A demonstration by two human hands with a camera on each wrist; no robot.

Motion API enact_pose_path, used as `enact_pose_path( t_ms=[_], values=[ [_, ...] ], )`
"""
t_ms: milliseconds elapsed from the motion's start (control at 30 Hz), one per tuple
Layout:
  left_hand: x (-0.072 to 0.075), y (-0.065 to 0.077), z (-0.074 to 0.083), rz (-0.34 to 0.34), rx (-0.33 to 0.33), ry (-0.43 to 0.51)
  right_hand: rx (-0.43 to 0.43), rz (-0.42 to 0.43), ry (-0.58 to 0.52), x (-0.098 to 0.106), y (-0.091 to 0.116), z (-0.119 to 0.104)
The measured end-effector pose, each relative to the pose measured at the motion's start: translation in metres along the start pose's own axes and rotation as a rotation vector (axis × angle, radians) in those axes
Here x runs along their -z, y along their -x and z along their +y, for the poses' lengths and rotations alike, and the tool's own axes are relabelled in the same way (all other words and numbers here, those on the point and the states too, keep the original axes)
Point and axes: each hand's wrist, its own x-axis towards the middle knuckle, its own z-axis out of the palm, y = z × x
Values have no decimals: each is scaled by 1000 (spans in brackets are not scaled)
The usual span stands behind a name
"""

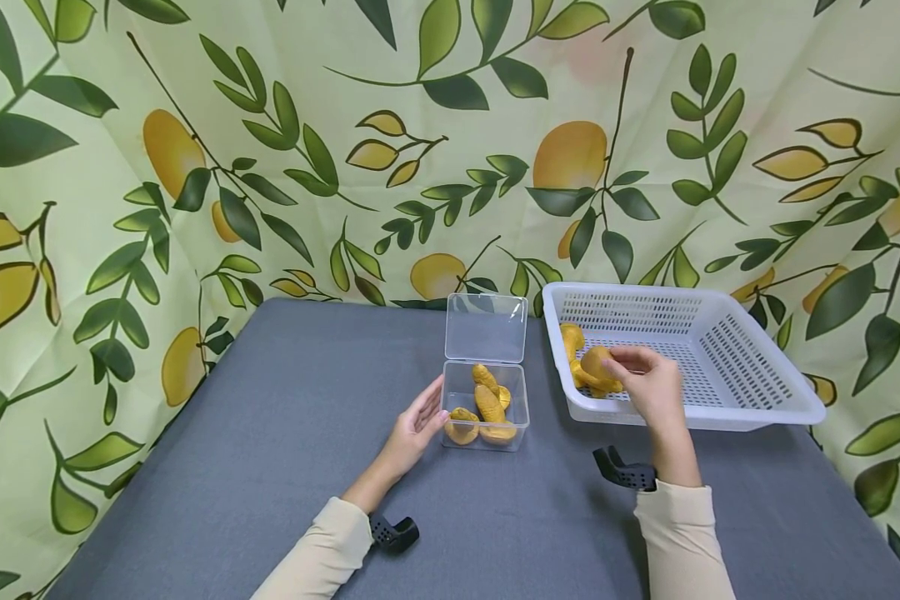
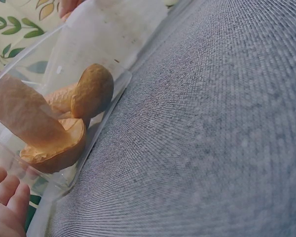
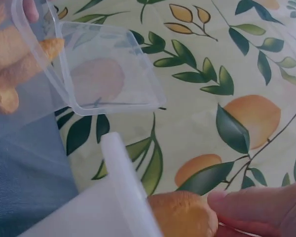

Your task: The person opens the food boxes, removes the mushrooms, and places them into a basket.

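My right hand pinches a tan mushroom between thumb and fingers, above the left end of the white basket. In the right wrist view this mushroom shows beside the basket's rim, its lower part hidden. More mushrooms lie in the basket under it. My left hand rests along the left side of a clear plastic box, fingers extended and thumb by the front corner. Several mushrooms lie inside the box, seen through its wall in the left wrist view.
The box's clear lid stands raised at the back. Both containers sit on a grey cloth-covered table, the basket to the right of the box. A leaf-and-fruit patterned curtain hangs behind the table's back edge.
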Motion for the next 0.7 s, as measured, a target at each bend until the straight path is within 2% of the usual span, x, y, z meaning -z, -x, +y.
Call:
enact_pose_path(
  t_ms=[133, 333, 700],
  values=[
    [0, 0, -1, 1, 4, 12, -7, 27, 29, 4, 2, -2],
    [1, -1, -2, 4, -14, 19, 39, 63, 2, 6, 3, -3],
    [0, 0, 0, 4, 20, 2, 114, -32, -63, 1, 5, -8]
  ],
)
